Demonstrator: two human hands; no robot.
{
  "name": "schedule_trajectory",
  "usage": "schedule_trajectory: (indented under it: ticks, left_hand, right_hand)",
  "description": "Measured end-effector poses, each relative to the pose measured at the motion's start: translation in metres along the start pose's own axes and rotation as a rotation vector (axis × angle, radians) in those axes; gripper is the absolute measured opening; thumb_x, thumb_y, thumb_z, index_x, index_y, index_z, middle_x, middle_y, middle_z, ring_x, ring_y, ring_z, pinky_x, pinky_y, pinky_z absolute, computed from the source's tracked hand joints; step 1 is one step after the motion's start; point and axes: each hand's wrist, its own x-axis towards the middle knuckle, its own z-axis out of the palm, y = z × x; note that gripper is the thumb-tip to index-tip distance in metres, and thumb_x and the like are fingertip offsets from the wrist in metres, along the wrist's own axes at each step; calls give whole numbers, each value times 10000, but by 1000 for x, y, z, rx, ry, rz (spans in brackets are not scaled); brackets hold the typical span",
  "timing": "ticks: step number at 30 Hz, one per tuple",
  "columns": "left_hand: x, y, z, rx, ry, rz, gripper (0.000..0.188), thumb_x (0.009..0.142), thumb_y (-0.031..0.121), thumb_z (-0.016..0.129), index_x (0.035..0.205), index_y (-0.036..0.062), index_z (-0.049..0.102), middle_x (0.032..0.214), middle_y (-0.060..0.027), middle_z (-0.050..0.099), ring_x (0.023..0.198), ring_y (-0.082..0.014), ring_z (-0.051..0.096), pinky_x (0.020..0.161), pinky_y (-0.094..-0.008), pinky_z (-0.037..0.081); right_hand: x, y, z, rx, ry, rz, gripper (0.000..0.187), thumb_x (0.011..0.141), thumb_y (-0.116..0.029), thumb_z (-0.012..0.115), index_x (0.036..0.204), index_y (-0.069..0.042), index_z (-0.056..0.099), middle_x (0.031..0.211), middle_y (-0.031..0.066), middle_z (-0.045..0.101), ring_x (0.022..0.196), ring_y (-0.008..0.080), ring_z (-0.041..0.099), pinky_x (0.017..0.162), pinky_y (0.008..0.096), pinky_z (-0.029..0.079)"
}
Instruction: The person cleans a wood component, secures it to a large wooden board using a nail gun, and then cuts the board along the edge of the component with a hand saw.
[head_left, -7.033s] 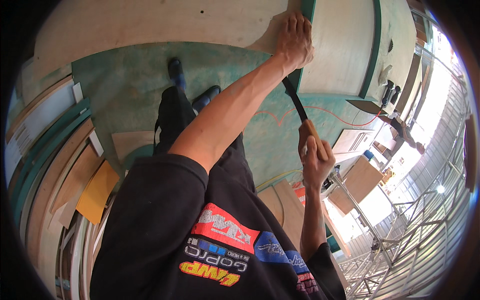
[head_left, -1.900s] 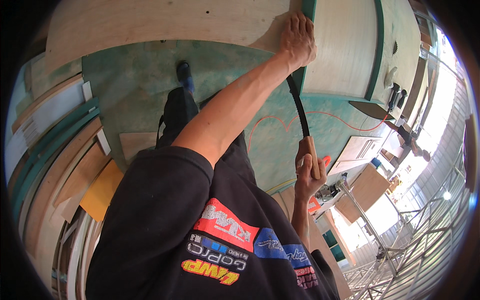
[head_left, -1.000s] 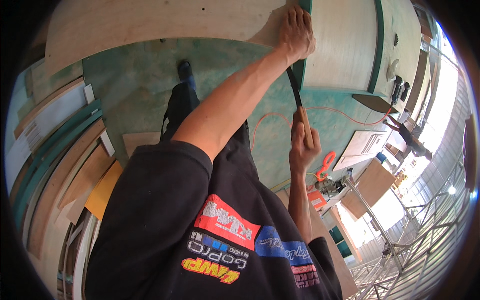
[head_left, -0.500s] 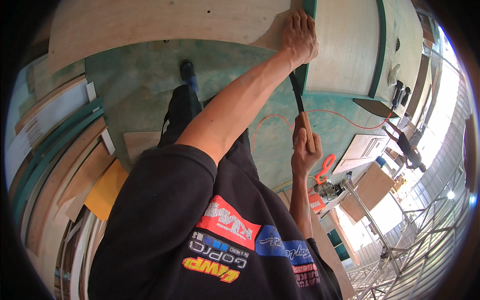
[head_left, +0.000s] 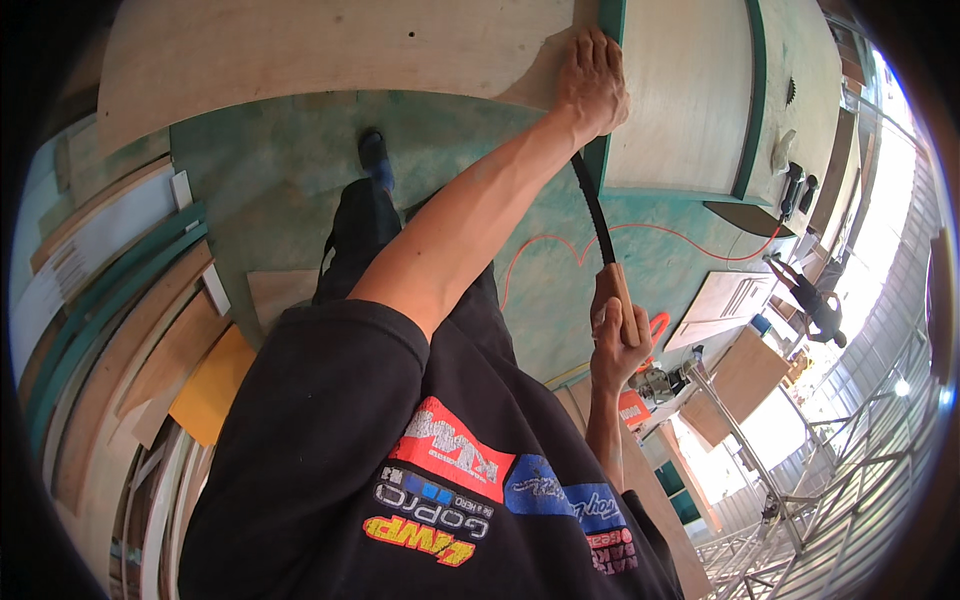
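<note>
Below you spreads the green floor (head_left: 270, 190). At 12 o'clock arches the pale panel (head_left: 350, 50), its green strip (head_left: 612, 22) running down to the edge at 1 o'clock. Boards (head_left: 120, 365) crowd 8 to 9 o'clock. A co-worker (head_left: 820, 310) is at 3 o'clock, well apart from you, beyond a slotted board (head_left: 705, 312). A yellow sheet (head_left: 213, 388) leans at 8 o'clock. An orange cord (head_left: 670, 228) trails over the floor at 2 o'clock, passing behind your saw (head_left: 600, 225). The saw slants from 4 up toward 1 o'clock, its tip hidden beneath your left wrist. Your left hand (head_left: 594, 85) presses on the wood beside the strip, fingers together and bent; whether they grip, you cannot tell. At 4 o'clock your right hand (head_left: 617, 355) is wrapped around the saw's wooden handle (head_left: 618, 300). Black tools (head_left: 793, 190) and a small round blade (head_left: 791, 91) sit at 2 o'clock.
</note>
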Motion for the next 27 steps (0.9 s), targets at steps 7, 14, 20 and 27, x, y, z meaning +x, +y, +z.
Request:
schedule_trajectory:
  ticks: [7, 14, 20, 27]
  left_hand:
    - [-1, 8, -4, 30, 25, 0, 756, 957, 400, 498, 1494, -111, 348, 1559, -312, 328, 1414, -427, 338, 1173, -497, 267]
    - [1, 6, 2, 54, 33, -34, 759, 955, 394, 496, 1496, -115, 341, 1553, -318, 338, 1415, -429, 340, 1176, -498, 267]
    - [0, 11, 3, 5, 29, -24, 772, 950, 386, 502, 1505, -116, 314, 1559, -310, 319, 1422, -436, 324, 1183, -500, 257]
    - [5, 11, 5, -36, -3, -38, 786, 943, 387, 516, 1507, -119, 304, 1569, -301, 310, 1434, -428, 303, 1189, -495, 245]
  right_hand:
    - [38, 12, 37, -38, -24, -77, 252, 988, -230, 707, 886, -10, 638, 699, -33, 552, 639, 36, 460, 557, 217, 378]
    - [10, 9, 12, -27, -4, -92, 256, 974, -226, 724, 874, -5, 639, 669, -19, 572, 608, 32, 513, 542, 209, 403]
    - [23, 20, 23, -54, -19, -97, 274, 983, -250, 709, 883, -4, 640, 679, -28, 563, 580, 32, 493, 521, 213, 390]
    - [-13, 17, -26, -126, -156, 11, 253, 953, -232, 743, 916, 9, 674, 683, -29, 583, 602, 43, 505, 537, 225, 412]
